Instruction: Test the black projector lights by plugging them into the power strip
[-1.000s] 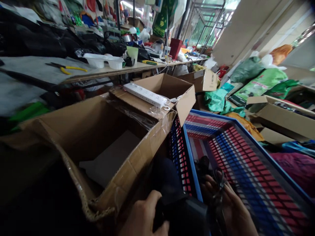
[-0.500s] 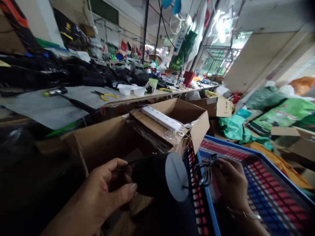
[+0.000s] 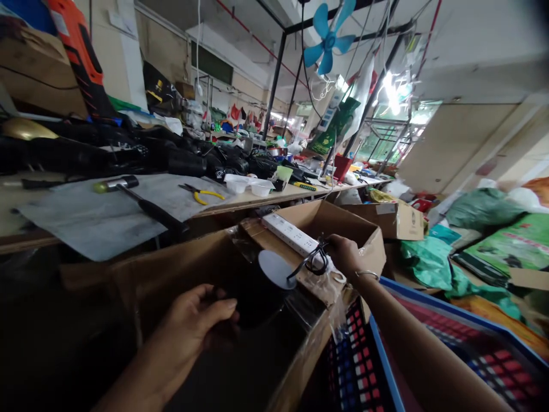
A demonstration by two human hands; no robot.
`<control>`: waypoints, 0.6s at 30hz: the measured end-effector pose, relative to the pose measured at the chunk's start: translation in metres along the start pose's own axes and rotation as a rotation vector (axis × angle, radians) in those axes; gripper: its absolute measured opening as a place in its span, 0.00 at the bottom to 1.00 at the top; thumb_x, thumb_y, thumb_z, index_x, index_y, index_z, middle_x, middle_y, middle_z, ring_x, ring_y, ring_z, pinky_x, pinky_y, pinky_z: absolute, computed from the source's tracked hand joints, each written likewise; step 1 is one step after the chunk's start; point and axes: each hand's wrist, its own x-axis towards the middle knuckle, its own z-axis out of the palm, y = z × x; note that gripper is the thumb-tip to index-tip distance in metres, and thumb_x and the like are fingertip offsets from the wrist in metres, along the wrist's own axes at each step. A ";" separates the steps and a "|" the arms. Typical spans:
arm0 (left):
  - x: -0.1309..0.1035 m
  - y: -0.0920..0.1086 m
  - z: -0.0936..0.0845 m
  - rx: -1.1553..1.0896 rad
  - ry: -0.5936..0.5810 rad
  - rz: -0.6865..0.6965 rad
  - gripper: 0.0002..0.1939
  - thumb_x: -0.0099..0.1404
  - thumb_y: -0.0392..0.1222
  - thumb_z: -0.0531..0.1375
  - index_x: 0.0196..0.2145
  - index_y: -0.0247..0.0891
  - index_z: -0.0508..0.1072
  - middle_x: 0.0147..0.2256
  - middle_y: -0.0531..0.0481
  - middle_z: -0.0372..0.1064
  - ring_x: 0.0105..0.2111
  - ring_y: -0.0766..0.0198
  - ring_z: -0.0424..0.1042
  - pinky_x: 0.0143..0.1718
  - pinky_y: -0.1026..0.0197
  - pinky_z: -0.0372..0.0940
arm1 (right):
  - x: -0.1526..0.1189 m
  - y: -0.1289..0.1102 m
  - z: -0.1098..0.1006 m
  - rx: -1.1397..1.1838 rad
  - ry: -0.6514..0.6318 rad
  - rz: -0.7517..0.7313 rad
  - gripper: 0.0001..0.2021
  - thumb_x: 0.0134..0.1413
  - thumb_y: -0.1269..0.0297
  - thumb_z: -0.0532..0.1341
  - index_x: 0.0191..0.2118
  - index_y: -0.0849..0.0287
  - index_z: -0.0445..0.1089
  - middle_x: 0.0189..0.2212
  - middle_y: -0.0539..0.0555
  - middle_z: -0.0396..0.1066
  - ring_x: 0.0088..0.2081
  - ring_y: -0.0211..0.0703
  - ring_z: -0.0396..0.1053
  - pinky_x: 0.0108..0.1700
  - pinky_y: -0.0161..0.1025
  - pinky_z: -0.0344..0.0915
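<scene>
My left hand (image 3: 195, 326) is closed on a black cylinder (image 3: 251, 297) with a flat grey end, held tilted over an open cardboard box (image 3: 171, 257). Part of its dark body is lost in shadow. A black cord (image 3: 315, 262), gathered into a looped bundle, runs out of the grey end. The bundle is pinched in my right hand (image 3: 345, 256), which wears a bracelet. Just behind that cord, a white power strip (image 3: 285, 229) lies on the flap of a second open box (image 3: 364, 234).
On the workbench at left are a hammer (image 3: 146, 206), yellow-handled pliers (image 3: 203, 194), white trays (image 3: 249, 184) and many black items. A blue-rimmed basket (image 3: 386, 355) stands at lower right, beside bags (image 3: 424, 263). A blue fan (image 3: 329, 41) hangs above.
The black cylinder has shifted left and away from the basket, over the box. My right hand has moved up and left with the cord, to beside the power strip. The view has tilted up.
</scene>
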 end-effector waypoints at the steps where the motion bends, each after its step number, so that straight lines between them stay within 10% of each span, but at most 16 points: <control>1: 0.007 -0.004 0.004 -0.011 -0.016 -0.013 0.18 0.48 0.42 0.65 0.32 0.36 0.61 0.23 0.52 0.70 0.21 0.64 0.70 0.22 0.65 0.63 | 0.007 0.003 0.002 -0.017 -0.007 -0.001 0.08 0.45 0.72 0.57 0.27 0.60 0.73 0.22 0.54 0.72 0.26 0.44 0.70 0.29 0.35 0.60; 18: 0.060 -0.019 0.028 -0.143 -0.046 -0.044 0.06 0.46 0.34 0.58 0.24 0.34 0.62 0.17 0.50 0.69 0.18 0.64 0.69 0.20 0.64 0.64 | 0.004 0.019 0.043 -0.088 0.041 0.033 0.08 0.46 0.70 0.54 0.31 0.63 0.70 0.31 0.60 0.70 0.34 0.48 0.67 0.36 0.38 0.59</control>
